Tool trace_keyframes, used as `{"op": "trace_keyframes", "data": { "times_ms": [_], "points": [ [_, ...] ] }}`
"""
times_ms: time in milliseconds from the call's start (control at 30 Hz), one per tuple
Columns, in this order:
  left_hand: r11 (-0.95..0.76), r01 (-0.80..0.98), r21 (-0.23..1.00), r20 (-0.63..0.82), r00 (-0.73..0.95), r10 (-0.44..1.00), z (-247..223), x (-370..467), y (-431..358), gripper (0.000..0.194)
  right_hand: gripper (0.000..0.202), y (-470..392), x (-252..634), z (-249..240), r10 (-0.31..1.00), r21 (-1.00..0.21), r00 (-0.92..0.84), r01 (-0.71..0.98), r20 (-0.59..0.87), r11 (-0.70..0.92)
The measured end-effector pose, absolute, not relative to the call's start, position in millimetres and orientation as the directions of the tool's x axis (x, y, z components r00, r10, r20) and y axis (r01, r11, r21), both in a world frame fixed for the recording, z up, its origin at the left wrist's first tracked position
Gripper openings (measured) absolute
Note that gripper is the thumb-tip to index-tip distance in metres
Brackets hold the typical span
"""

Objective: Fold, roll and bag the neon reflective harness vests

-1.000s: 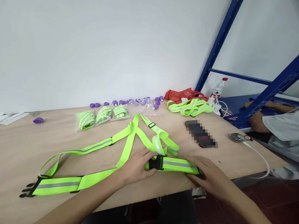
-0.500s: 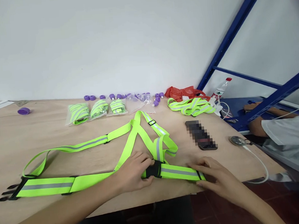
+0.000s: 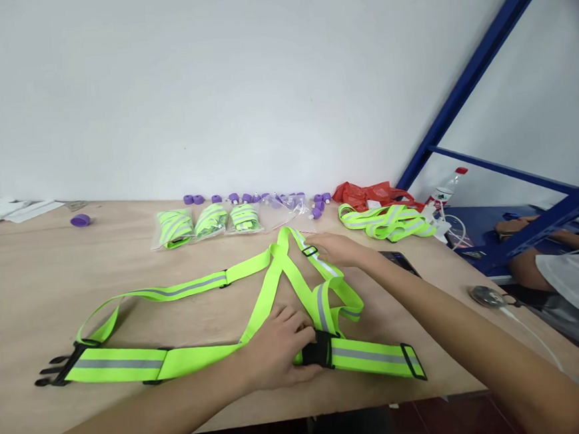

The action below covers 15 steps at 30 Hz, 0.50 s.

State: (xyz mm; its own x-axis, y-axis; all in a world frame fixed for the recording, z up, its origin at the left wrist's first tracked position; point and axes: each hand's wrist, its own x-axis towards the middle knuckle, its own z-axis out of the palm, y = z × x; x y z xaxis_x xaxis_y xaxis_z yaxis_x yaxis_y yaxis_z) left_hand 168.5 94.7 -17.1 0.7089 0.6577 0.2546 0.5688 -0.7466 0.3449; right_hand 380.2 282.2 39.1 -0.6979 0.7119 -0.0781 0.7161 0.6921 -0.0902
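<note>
Harness (image 3: 263, 299) of neon straps lies spread on a wooden table (image 3: 187, 318), its belt (image 3: 115, 364) running left to right along the near edge. The left hand (image 3: 282, 348) is over that belt, thumb and fingers closed at the left side of the black buckle (image 3: 321, 349). The right hand (image 3: 339, 248), farther from the viewer, extends over from the right, fingertips at a slider (image 3: 309, 250) on the upper strap (image 3: 326, 269); whether they pinch or merely touch cannot be told. From those fingertips the upper strap slants rightward and back toward the viewer, into a loose loop just beyond the buckle. The right hand is nearer the slider; the left, the belt. The belt's right end, with an end buckle (image 3: 422, 370), lies untouched; a pronged clip (image 3: 73, 364) caps the left. Three bagged bundles (image 3: 175, 227) line the far side, and a phone (image 3: 400, 262) shows partly behind the right forearm (image 3: 442, 312).
</note>
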Motion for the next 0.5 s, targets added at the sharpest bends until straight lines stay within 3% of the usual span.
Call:
{"op": "trace_keyframes", "data": {
  "times_ms": [233,500],
  "points": [
    [-0.799,0.542,0.262,0.261,0.757,0.599,-19.5,169.5,95.5,0.038,0.024,315.7,353.6,40.1,0.668,0.033,-0.699,0.684,-0.256,0.728],
    [-0.849,0.455,0.27,0.312,0.793,0.524,-23.0,172.6,94.1,0.037,0.034,366.4,361.8,77.7,0.777,0.079,-0.598,0.781,-0.195,0.62]
  ]
}}
